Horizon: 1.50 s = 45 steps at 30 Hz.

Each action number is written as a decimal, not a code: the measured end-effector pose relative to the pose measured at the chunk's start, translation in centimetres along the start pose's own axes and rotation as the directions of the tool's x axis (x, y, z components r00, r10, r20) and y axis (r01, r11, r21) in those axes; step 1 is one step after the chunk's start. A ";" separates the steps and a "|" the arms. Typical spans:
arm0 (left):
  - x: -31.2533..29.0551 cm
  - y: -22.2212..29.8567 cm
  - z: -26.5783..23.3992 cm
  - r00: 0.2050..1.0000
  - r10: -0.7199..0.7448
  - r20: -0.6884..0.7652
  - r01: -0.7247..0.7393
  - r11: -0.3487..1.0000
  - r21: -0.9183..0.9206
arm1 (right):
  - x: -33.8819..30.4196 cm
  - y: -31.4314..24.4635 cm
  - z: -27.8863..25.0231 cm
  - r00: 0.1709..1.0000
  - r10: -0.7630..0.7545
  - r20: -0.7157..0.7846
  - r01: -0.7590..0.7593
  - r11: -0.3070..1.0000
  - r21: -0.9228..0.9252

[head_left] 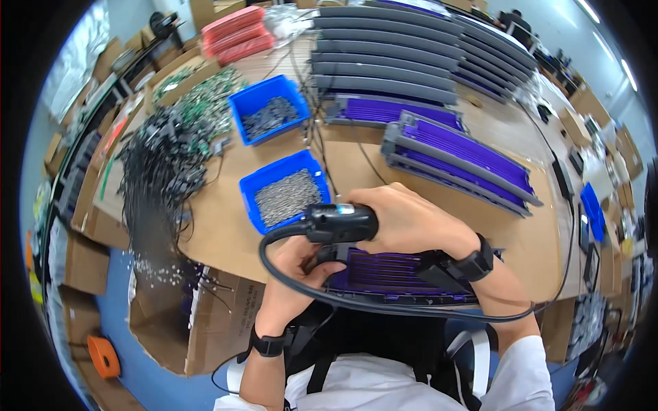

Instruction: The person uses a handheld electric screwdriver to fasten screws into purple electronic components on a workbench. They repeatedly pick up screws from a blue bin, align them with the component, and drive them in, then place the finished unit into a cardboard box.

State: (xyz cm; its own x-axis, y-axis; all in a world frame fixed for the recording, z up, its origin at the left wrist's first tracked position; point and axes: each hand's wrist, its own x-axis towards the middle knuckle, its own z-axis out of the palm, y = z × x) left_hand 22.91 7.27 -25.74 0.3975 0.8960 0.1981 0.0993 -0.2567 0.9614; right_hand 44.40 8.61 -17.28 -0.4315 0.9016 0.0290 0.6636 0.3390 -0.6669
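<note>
My right hand [404, 216] is closed round a black corded electric screwdriver [343, 222], seen nearly end-on from above. Its tip is hidden beneath its body. A thick black cable [274, 264] loops from it past my left wrist and away to the right. Under the tool lies a purple slatted panel [391, 270] with a dark frame, close to my body. At the panel's left end, my left hand [295, 260] pinches a small dark part [327, 255] between thumb and fingers; whether it belongs to the panel I cannot tell.
A blue bin of screws [288, 198] stands just beyond my left hand, with a second blue bin [271, 113] of dark parts behind it. Black cables [154, 178] hang over the left edge above an open carton [164, 322]. Purple panels [459, 157] and grey stacks [384, 48] lie farther back.
</note>
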 end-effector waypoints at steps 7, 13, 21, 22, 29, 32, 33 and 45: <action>0.5 1.5 0.3 1.000 0.023 0.004 -0.022 0.998 -0.062 | 0.2 -1.4 -0.7 0.997 0.077 0.013 -0.077 0.997 0.008; 0.9 2.1 -0.2 0.999 -0.023 0.030 0.025 0.998 -0.064 | 0.4 -1.4 -0.6 0.993 0.116 0.028 -0.116 0.993 -0.005; 0.4 2.0 0.2 1.000 0.013 -0.028 -0.014 0.999 -0.030 | 0.3 -1.8 -0.2 0.994 0.107 -0.011 -0.107 0.994 -0.031; 0.4 2.1 0.2 0.999 0.005 -0.032 -0.006 1.000 -0.028 | 0.3 -1.6 -0.1 0.995 0.092 -0.022 -0.093 0.995 -0.037; 0.7 2.7 -0.6 0.998 -0.055 0.034 0.054 0.998 0.019 | 0.2 -1.3 0.0 0.997 0.066 -0.025 -0.067 0.998 -0.009; 0.6 2.6 -0.7 0.999 -0.026 0.038 0.023 0.998 0.062 | 0.3 -1.6 -0.4 0.995 0.102 0.019 -0.102 0.995 -0.015; 0.6 2.4 -0.5 1.000 -0.013 0.018 0.012 0.998 0.055 | 0.3 -1.7 -0.5 0.992 0.118 0.034 -0.118 0.993 -0.014; 0.8 2.8 -0.7 0.996 -0.067 0.062 0.063 0.996 0.063 | 0.3 -1.4 -0.6 0.992 0.114 0.048 -0.112 0.993 -0.047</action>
State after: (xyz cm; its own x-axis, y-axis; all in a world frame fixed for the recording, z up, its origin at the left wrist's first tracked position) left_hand 22.92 7.51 -22.72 0.4460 0.8868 0.1211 0.1814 -0.2220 0.9580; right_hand 43.72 8.57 -15.90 -0.3814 0.9207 -0.0831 0.7359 0.2480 -0.6301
